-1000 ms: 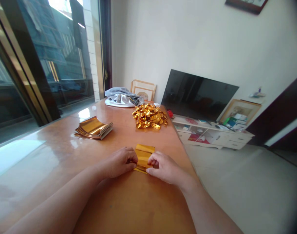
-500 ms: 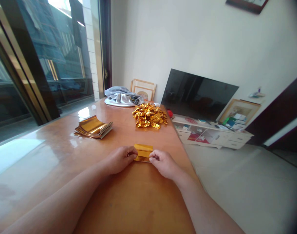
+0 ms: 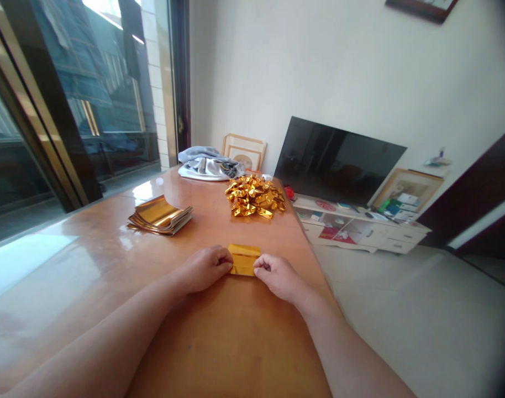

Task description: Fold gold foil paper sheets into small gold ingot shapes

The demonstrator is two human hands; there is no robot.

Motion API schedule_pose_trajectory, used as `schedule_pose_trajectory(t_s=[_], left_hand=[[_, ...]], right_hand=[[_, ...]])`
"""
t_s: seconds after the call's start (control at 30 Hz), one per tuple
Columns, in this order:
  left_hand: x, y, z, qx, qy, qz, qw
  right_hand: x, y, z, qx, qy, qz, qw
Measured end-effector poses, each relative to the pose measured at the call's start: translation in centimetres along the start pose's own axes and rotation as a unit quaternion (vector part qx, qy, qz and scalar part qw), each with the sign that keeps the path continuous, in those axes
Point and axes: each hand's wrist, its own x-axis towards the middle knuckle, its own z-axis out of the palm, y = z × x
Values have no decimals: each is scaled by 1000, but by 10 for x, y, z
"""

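Far left there's a glass door [image 3: 90, 99] running alongside the counter's [image 3: 227, 342] left edge. Next up, a stack of gold foil sheets [image 3: 159, 216], kinda curled, over toward that same edge. Left hand [image 3: 209, 269] has its fingers curled in, thumb and fingertips pinching the left side of a gold sheet [image 3: 244, 261]. Up at the counter's far end there's a bundle of cloth [image 3: 211, 164]. The sheet's between both hands, creased across, closer to the counter's right edge than its left. Behind it, near the far right corner, sits a heap of shiny folded gold pieces [image 3: 254, 197]. Right hand [image 3: 277, 276] is curled too, pinching the sheet's right side, fingertips covering a bit of it. Past the counter: a black TV [image 3: 339, 160] and a white cabinet [image 3: 372, 235] with a round red decoration [image 3: 325, 205], too small to read.
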Motion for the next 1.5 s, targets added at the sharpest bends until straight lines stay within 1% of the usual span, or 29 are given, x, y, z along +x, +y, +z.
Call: schedule_pose_trajectory(t_s=[0.17,0.27,0.43,0.57,0.77,0.9,1.03,1.2,1.5], left_hand=[[-5,3,-5,-27,-56,2,998],[-8,2,-8,-24,-77,13,997],[-10,-3,-7,9,-66,48,997],[-9,-2,-5,26,-57,46,997],[-6,5,-1,57,-35,41,997],[-1,4,5,66,-17,0,998],[3,-3,9,62,3,-34,998],[6,-9,10,37,4,-29,999],[8,-11,9,43,7,-27,999]], right_hand=[[-7,-5,-8,-24,-43,-54,997],[-12,-8,-11,-53,-54,-77,994],[-16,-14,-11,-88,-39,-89,991],[-15,-18,-9,-107,-24,-98,989],[-9,-15,-5,-82,-24,-71,994],[-5,-10,-4,-53,-26,-44,997],[0,-3,0,-46,2,-4,999],[6,0,4,-47,27,17,998],[7,2,5,-62,29,19,997]])
